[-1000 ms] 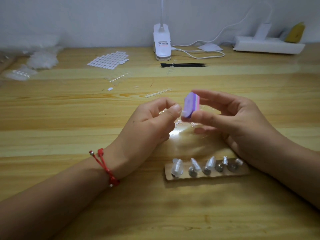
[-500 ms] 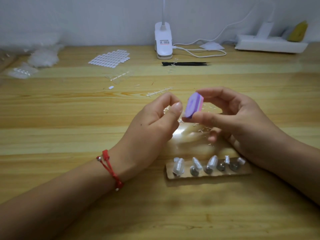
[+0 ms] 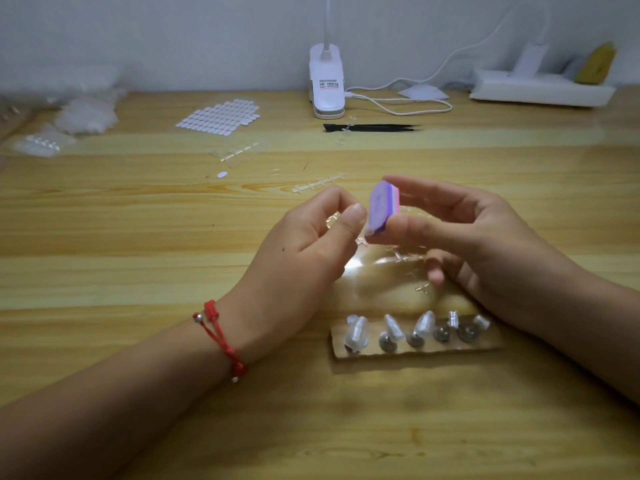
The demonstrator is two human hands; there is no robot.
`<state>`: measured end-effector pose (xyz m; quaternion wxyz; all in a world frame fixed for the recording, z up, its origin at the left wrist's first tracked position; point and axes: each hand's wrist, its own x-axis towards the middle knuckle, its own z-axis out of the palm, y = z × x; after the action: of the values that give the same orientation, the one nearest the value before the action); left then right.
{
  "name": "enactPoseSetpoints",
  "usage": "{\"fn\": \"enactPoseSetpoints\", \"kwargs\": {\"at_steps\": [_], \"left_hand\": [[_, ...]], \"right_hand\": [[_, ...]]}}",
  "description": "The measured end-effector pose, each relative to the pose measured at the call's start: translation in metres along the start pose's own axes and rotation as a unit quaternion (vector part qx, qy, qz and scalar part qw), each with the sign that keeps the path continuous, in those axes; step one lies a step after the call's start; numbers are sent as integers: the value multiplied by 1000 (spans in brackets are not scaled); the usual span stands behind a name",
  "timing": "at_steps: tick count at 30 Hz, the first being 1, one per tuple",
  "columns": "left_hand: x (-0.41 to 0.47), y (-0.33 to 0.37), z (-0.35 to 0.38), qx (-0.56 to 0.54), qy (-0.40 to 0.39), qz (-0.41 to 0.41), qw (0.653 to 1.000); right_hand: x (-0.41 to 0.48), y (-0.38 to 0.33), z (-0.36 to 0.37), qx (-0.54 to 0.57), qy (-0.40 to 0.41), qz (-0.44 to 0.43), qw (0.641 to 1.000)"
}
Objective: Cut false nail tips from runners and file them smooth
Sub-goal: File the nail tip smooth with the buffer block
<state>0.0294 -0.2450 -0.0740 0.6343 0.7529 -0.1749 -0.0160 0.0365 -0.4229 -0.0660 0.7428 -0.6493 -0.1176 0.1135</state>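
My right hand (image 3: 478,244) holds a small purple and pink buffer block (image 3: 382,206) between thumb and fingers, above the middle of the wooden table (image 3: 138,265). My left hand (image 3: 304,251) pinches a tiny clear nail tip (image 3: 367,232) between thumb and forefinger, its edge against the block's lower corner. Below my hands lies a cardboard strip (image 3: 415,349) with several metal studs, some carrying clear nail tips. An empty clear runner (image 3: 318,184) lies just beyond my hands, and clear offcuts (image 3: 405,258) are scattered beneath them.
Black tweezers (image 3: 370,127) and a white clip lamp (image 3: 326,88) with its cable stand at the back. A sheet of white adhesive tabs (image 3: 221,117) lies back left, with plastic bags (image 3: 86,114) further left. A white power strip (image 3: 540,88) sits back right.
The buffer block has shifted and turned slightly against the nail tip between the frames. My left hand keeps its pinch in the same place.
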Motion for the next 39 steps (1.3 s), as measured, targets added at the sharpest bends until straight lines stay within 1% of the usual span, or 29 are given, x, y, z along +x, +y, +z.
{"fn": "enactPoseSetpoints", "kwargs": {"at_steps": [3,7,10,11,14,17,21,24,27,28,30,31,34,37,39], "left_hand": [[0,0,-1,-13,13,-1,1000],[1,-1,-1,-13,9,-5,1000],[1,-1,-2,-20,22,-11,999],[1,-1,-2,-15,18,-9,1000],[1,-1,-1,-12,11,-4,1000],[1,-2,-2,-16,25,-9,1000],[0,-2,-1,-2,17,-8,1000],[1,-2,-2,-9,28,-13,999],[1,-2,-1,0,21,-10,1000],[1,-2,-2,-6,26,-12,1000],[1,-2,-2,-13,32,-15,999],[1,-2,-2,-10,31,-14,999],[1,-1,-1,1,27,-10,1000],[1,0,-1,-9,40,-15,999],[0,1,-1,4,43,-13,999]], "right_hand": [[-2,0,2,-28,-32,-1,999],[0,0,0,8,-2,-2,1000],[-1,-1,2,-26,-47,4,999],[0,-1,2,-28,-44,3,999],[1,0,-1,0,3,1,1000],[-1,-1,2,-37,-34,5,999],[1,0,-1,-10,0,-5,1000],[-1,0,1,-34,-51,-2,998],[2,1,-2,-8,-7,-3,1000],[2,1,-3,-9,-8,-1,1000],[1,1,-1,-33,-50,1,998],[1,2,-1,-33,-57,-2,998],[2,3,-3,-1,-17,-7,1000],[1,3,-2,-26,-62,-7,998],[2,5,-1,-26,-44,-17,999]]}}
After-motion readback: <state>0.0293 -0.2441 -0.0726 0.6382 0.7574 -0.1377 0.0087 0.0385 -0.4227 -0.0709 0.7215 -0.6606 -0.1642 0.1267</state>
